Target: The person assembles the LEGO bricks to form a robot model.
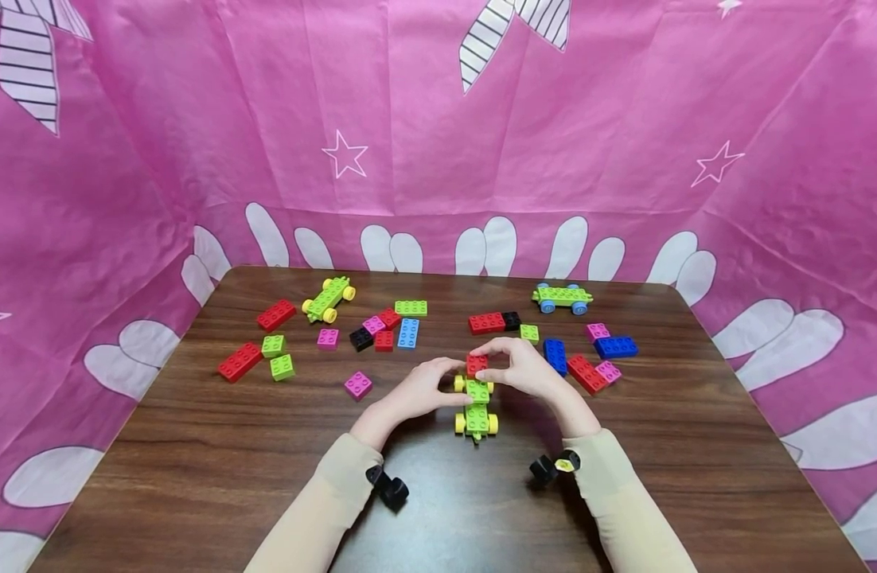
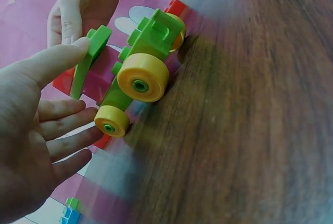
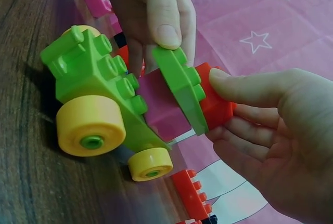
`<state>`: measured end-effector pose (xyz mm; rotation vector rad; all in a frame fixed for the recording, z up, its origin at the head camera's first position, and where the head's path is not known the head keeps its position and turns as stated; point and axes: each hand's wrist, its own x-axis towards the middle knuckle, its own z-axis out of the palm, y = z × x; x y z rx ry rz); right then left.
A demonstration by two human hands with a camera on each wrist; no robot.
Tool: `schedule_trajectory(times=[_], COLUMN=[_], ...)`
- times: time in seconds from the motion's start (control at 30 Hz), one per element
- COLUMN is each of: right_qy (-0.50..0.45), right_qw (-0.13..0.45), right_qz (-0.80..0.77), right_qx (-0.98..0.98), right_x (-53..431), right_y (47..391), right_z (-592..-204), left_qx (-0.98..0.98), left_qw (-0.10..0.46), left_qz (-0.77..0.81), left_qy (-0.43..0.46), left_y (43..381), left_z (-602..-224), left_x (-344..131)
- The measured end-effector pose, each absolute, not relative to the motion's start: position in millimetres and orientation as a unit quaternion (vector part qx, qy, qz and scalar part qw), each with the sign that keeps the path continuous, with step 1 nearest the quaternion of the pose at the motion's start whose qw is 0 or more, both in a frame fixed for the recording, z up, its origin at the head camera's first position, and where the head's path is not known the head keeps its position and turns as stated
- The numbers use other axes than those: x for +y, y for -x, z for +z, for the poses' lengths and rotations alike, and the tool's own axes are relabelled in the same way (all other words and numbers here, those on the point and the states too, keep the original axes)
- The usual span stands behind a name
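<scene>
A toy car base (image 1: 476, 419), green with yellow wheels, stands in front of me on the table. On its far half sits a pink brick (image 3: 162, 110), with a thin green brick (image 3: 179, 89) above it and a red brick (image 1: 476, 365) at the top far end. My right hand (image 1: 524, 371) pinches the red brick between thumb and fingers. My left hand (image 1: 419, 391) holds the thin green brick, thumb at its near edge and index finger towards the far end; its other fingers are spread beside the car. The pink brick is hidden in the head view.
Another yellow-wheeled car base (image 1: 328, 299) stands at the back left, a blue-wheeled one (image 1: 563, 297) at the back right. Loose bricks lie left, among them a pink brick (image 1: 358, 385) and a light blue brick (image 1: 408, 333). Blue bricks (image 1: 555, 356) and a red brick (image 1: 586, 373) lie right.
</scene>
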<state>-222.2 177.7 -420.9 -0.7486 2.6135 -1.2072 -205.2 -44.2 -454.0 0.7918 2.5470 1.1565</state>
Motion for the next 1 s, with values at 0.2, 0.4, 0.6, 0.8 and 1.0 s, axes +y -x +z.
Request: schedule_trajectory(times=[0.2, 0.4, 0.6, 0.8, 1.0], right_qy=[0.266, 0.283, 0.27, 0.242, 0.235], right_qw=[0.093, 0.108, 0.111, 0.095, 0.087], right_qz=[-0.394, -0.396, -0.425, -0.43, -0.431], right_qx=[0.875, 0.867, 0.857, 0.865, 0.867], right_x=[180, 184, 191, 197, 193], right_y=[224, 226, 228, 228, 215], right_z=[-419, -418, -414, -406, -385], left_qx=[0.872, 0.87, 0.876, 0.878, 0.88], left_qw=[0.121, 0.119, 0.11, 0.105, 0.105], left_qz=[0.391, 0.392, 0.379, 0.374, 0.363], left_qy=[-0.269, -0.273, -0.279, -0.278, -0.287], left_y=[205, 206, 208, 209, 210], left_z=[-452, -453, -453, -451, -451], left_x=[-46, -49, -54, -59, -59])
